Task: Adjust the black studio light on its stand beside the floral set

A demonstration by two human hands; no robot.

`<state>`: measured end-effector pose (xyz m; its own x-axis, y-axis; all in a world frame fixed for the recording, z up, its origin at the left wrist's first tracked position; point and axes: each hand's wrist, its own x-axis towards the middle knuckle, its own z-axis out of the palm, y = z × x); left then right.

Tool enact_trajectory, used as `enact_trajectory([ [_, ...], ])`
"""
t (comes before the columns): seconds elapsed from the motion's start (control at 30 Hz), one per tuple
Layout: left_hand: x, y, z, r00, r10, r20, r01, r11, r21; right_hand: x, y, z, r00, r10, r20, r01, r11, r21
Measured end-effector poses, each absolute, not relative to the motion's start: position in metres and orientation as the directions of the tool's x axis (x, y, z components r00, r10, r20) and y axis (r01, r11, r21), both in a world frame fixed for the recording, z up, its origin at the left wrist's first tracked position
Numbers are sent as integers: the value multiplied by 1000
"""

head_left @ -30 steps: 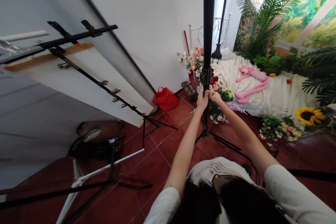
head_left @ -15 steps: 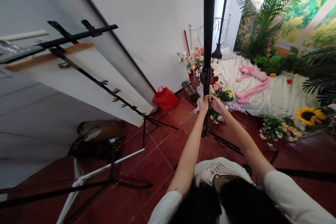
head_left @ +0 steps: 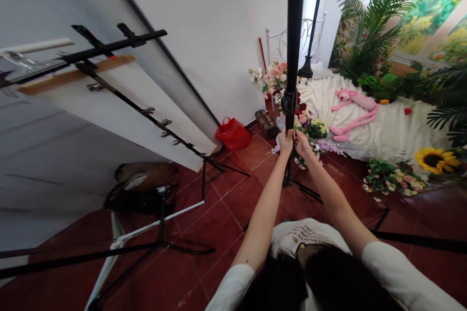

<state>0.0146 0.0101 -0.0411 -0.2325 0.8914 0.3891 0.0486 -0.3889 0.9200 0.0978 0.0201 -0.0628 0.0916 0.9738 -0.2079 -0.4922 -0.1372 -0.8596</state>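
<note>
One black stand pole [head_left: 296, 29] rises upright from the red tiled floor [head_left: 224, 226], near one red bag [head_left: 233, 135], one pink plush toy [head_left: 364, 102] and one sunflower [head_left: 434, 159]. Of two hands, the left hand [head_left: 285, 143] is wrapped round the pole; the right hand [head_left: 302, 145] is just beside it, fingers curled, though at this distance I cannot tell whether that grip pinches anything. Compared with a second ago, both sit slightly lower beneath the pole's collar [head_left: 289, 102].

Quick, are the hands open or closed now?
Left hand: closed around the black tripod pole.
Right hand: curled beside it; can't tell whether it holds anything.
</note>
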Motion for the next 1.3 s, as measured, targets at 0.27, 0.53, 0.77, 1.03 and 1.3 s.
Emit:
enact_trajectory([
  [0.27,15,9,-39,-249,902,353,14,-361,933,89,14,-40,246,935,-254,-317,-170,-933],
  [0.53,16,9,-35,-238,890,389,11,-398,917,132,-48,-62,19,954,-299,-486,-253,-837],
  [0.77,19,6,-36,-263,887,380,52,-381,923,203,-140,-91,7,930,-368,-424,-330,-843],
  [1.03,63,-53,-29,-588,723,363,148,-345,927,293,-244,-110,253,867,-429,-439,-293,-849],
  [1.3,184,-115,-80,202,973,110,26,-118,993,331,-326,-103,538,736,-411,-538,-76,-840],
])
